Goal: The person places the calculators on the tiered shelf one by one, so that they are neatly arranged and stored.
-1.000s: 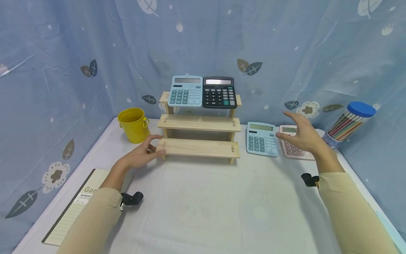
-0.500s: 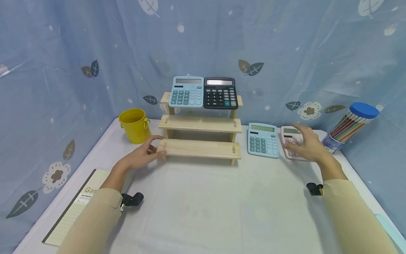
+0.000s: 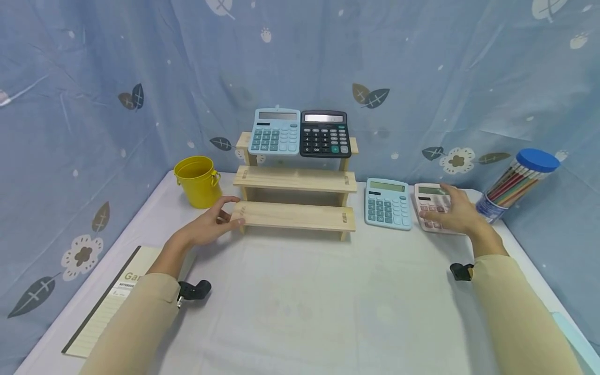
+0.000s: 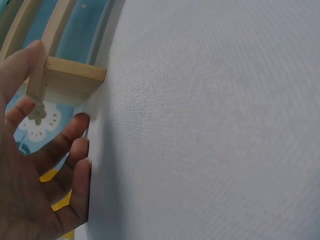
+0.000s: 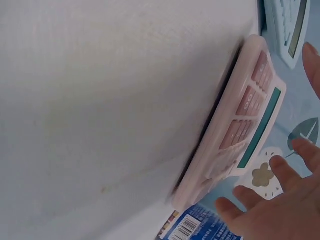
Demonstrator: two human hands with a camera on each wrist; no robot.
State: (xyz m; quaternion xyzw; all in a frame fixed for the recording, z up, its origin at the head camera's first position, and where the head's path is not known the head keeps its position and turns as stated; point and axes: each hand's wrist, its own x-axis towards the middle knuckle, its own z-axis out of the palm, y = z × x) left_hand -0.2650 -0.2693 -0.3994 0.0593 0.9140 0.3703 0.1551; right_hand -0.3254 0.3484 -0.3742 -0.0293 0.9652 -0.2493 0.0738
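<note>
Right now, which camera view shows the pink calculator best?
Right wrist: the pink calculator is close and uncovered there, though seen aslant. The head view shows it smaller, partly behind the right hand; the left wrist view lacks it.

The desk [image 3: 300, 297] is viewed forward and down from the head, farther off. From the left wrist, the left hand [image 4: 27, 182] and an end of the wooden rack [image 4: 75, 75] are seen close, low and tipped sideways; from the right wrist, the pink calculator [image 5: 232, 132] is shown, likewise near and tipped. Rack and calculator are each shared with the head view.
</note>
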